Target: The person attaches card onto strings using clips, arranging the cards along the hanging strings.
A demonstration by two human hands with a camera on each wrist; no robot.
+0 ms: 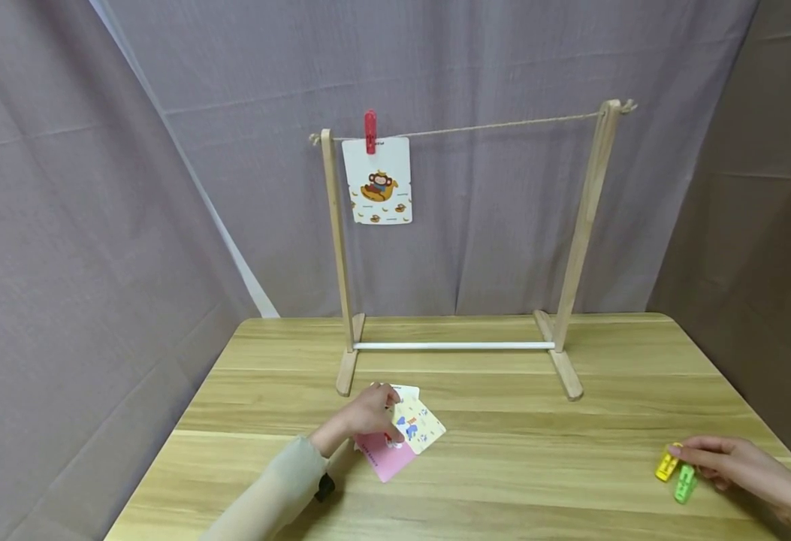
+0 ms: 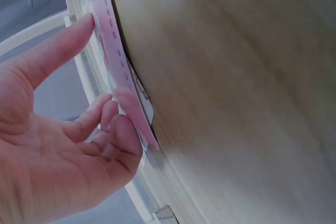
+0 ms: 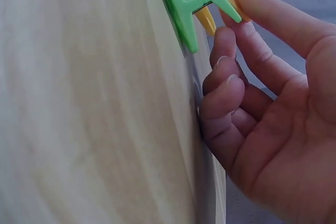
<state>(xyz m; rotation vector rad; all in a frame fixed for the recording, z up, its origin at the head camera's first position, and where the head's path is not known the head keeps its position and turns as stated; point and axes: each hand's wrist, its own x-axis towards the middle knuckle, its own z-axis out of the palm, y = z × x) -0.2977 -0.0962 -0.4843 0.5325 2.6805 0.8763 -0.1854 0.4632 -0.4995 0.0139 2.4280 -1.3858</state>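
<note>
My left hand [image 1: 372,412] is over a small fan of cards on the table, with its thumb and fingers spread apart. In the left wrist view, the thumb and bent fingers touch the face of the pink card [image 2: 121,72] and the cards by it. A pale yellow card [image 1: 425,428] with blue animals fans out to the right. At the table's right side, my right hand [image 1: 740,466] pinches one end of a yellow clothespin [image 1: 667,464] between thumb and index finger. Its other fingers curl beside a green clothespin [image 1: 684,485], which lies close by.
A wooden stand [image 1: 587,203] with a rope [image 1: 503,125] strung across it is at the table's back. On the rope, a red clothespin [image 1: 370,131] holds a monkey card [image 1: 378,207]. A white bar [image 1: 452,346] joins the feet. Grey curtains [image 1: 469,60] hang behind.
</note>
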